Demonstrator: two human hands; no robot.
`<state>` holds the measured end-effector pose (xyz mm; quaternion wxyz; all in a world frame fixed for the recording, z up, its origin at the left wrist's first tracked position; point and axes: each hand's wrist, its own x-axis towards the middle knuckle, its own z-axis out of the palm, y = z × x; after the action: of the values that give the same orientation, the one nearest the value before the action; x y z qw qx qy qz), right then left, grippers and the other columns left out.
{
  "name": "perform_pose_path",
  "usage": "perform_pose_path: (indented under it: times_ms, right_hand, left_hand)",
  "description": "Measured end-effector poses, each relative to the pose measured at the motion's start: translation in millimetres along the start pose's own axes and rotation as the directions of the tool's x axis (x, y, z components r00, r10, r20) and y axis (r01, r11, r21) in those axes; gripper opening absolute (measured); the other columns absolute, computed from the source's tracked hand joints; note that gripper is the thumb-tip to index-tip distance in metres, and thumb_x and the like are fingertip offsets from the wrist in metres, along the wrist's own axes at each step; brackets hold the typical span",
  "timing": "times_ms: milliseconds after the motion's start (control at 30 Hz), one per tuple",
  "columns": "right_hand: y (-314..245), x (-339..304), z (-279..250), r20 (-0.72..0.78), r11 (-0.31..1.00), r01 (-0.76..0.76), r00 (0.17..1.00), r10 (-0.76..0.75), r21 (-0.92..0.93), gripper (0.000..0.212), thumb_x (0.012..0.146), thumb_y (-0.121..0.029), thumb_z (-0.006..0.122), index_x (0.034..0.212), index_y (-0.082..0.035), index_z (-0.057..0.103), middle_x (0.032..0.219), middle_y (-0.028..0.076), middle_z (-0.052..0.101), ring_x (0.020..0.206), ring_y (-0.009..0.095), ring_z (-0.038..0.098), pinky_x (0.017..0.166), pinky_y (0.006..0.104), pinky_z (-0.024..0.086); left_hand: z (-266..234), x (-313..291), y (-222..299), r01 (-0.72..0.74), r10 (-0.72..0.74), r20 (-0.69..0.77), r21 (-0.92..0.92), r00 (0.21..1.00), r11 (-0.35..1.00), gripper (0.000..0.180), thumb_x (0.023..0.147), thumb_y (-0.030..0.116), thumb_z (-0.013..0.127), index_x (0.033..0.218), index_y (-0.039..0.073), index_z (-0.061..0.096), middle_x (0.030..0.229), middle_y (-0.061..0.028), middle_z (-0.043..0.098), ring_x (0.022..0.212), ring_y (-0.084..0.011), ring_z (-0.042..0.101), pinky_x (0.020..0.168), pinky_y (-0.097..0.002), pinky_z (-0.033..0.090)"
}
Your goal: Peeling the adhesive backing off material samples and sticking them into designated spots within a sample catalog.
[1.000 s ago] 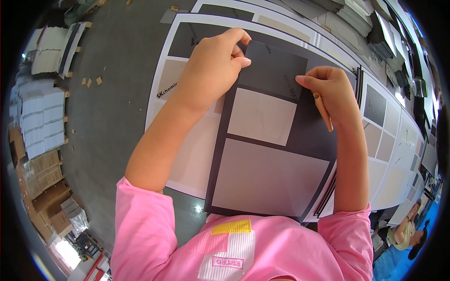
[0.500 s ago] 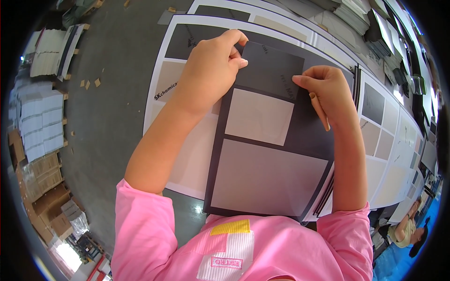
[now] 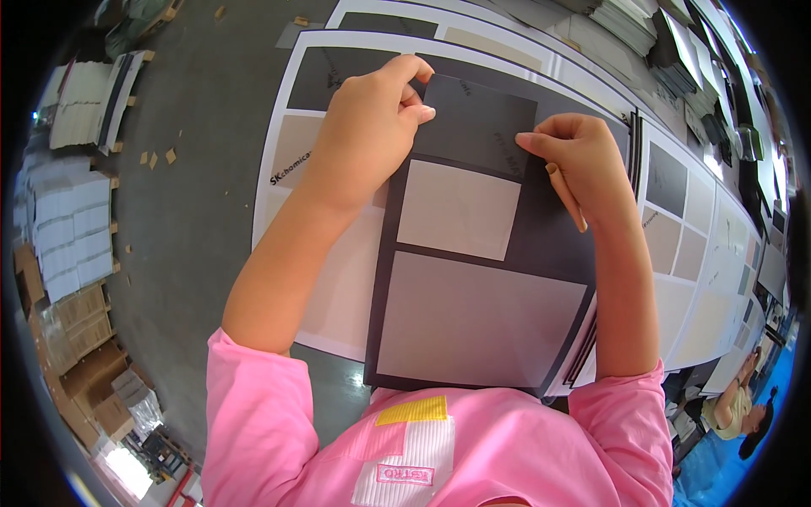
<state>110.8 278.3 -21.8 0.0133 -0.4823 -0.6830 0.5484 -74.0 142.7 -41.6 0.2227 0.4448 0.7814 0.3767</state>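
Observation:
A dark grey rectangular sample sheet (image 3: 475, 127) is at the top of a black display board (image 3: 553, 232) in front of me. My left hand (image 3: 372, 131) pinches the sheet's upper left edge between thumb and fingers. At its right edge, my right hand (image 3: 579, 156) has thumb and forefinger closed on the sheet, while a thin tan strip, perhaps rolled, (image 3: 567, 198) sticks out from under the curled fingers. Below the sheet, the board carries a small light grey panel (image 3: 459, 209) and a larger taupe panel (image 3: 481, 321). Whether the dark sheet touches the board is unclear.
White-bordered sample boards (image 3: 279, 211) lie under the black one, with more (image 3: 676, 228) to the right. Stacked sheets (image 3: 625, 25) stand at the far right. Bundled white stacks (image 3: 76, 228) and cardboard boxes (image 3: 89, 372) line the left. Another person (image 3: 728, 410) is at lower right.
The whole view has shifted slightly, so the boards and both hands appear a little further left. Both hands keep their pinch on the dark sheet.

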Motion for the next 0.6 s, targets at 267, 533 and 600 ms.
perform_pose_path:
  times_ms: [267,533,600]
  right_hand:
    - [-2.0,-3.5,2.2,-0.031,1.0,-0.015,0.999,0.016,0.021,0.019,0.088,-0.012,0.068,0.078,0.003,0.062,0.047,0.002,0.05,0.033,0.009,0.042,0.038,0.0264,0.032]
    - [-6.9,-7.3,3.7,-0.065,0.998,-0.046,0.997,0.048,0.036,0.02,0.086,-0.011,0.072,0.074,0.004,0.064,0.056,0.001,0.052,0.049,0.007,0.05,0.047,0.0243,0.04]
    - [-5.8,-6.9,4.3,-0.08,0.999,-0.035,0.996,0.036,0.013,0.02,0.085,-0.011,0.072,0.074,0.004,0.064,0.057,0.002,0.053,0.05,0.007,0.049,0.047,0.0246,0.04]
  left_hand:
    - [-0.1,0.0,1.7,0.049,-0.049,0.023,0.009,0.999,0.999,0.028,0.085,0.005,0.07,0.112,0.002,0.063,0.077,-0.0035,0.065,0.072,-0.0124,0.058,0.072,-0.0259,0.049]
    - [0.7,-0.2,1.8,0.028,-0.028,0.003,-0.011,1.0,1.0,0.027,0.086,0.002,0.067,0.112,0.001,0.062,0.074,-0.0069,0.065,0.067,-0.0182,0.057,0.069,-0.0312,0.048]
    - [0.8,-0.5,2.3,0.03,-0.03,0.0,-0.01,1.0,1.0,0.027,0.086,0.002,0.067,0.112,0.001,0.062,0.074,-0.0071,0.066,0.067,-0.0184,0.057,0.069,-0.0312,0.049]
